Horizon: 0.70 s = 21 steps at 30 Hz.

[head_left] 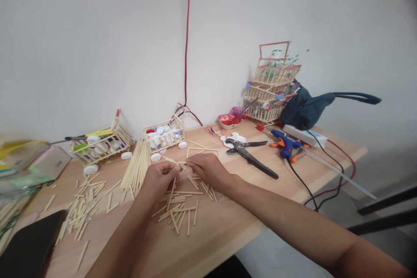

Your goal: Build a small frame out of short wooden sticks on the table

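My left hand (pixel 160 177) and my right hand (pixel 208 169) meet at the middle of the wooden table (pixel 228 226). Both pinch the ends of one short wooden stick (pixel 181 163) held level between them. Under and around the hands lies a scatter of cut sticks (pixel 177 208). A bundle of long sticks (pixel 137 167) lies just left of my left hand. A small square stick frame (pixel 202 151) rests flat just beyond my right hand.
Stick baskets with bottle caps (pixel 164 134) (pixel 100 141) stand at the back. Black shears (pixel 250 156), a blue glue gun (pixel 286 144), a power strip (pixel 304 135), stacked stick baskets (pixel 272 84) and a dark bag (pixel 306 108) fill the right. A dark phone (pixel 29 247) lies near left.
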Available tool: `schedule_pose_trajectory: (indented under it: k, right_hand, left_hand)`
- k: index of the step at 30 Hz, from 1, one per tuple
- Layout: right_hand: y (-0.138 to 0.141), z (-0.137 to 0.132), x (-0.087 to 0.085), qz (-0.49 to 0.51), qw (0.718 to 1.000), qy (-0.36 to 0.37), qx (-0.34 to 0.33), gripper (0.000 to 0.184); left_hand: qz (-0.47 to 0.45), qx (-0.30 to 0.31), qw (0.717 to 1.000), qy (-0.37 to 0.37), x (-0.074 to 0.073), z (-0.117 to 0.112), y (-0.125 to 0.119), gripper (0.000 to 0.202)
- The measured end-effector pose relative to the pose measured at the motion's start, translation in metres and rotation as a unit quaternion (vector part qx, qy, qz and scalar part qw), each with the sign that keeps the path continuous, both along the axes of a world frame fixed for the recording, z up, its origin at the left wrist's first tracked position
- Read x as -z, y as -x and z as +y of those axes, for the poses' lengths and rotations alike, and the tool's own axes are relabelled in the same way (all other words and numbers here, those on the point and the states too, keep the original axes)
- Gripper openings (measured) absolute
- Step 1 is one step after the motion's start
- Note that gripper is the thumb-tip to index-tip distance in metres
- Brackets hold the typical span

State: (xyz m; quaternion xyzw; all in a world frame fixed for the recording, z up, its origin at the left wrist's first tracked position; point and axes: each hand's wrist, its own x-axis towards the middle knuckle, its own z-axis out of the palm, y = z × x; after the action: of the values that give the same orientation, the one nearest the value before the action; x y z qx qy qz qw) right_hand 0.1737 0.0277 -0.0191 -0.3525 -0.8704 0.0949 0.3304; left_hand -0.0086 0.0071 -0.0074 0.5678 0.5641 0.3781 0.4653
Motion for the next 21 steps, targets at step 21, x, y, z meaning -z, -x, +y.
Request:
schedule_pose_trajectory:
  k: [21]
  right_hand:
    - [0.0008,-0.0012,-0.0013,-0.001,1.0,0.007,0.0,0.024]
  left_hand:
    - [0.005,0.002,1.0,-0.005,-0.0049,-0.0029,-0.0011,0.036]
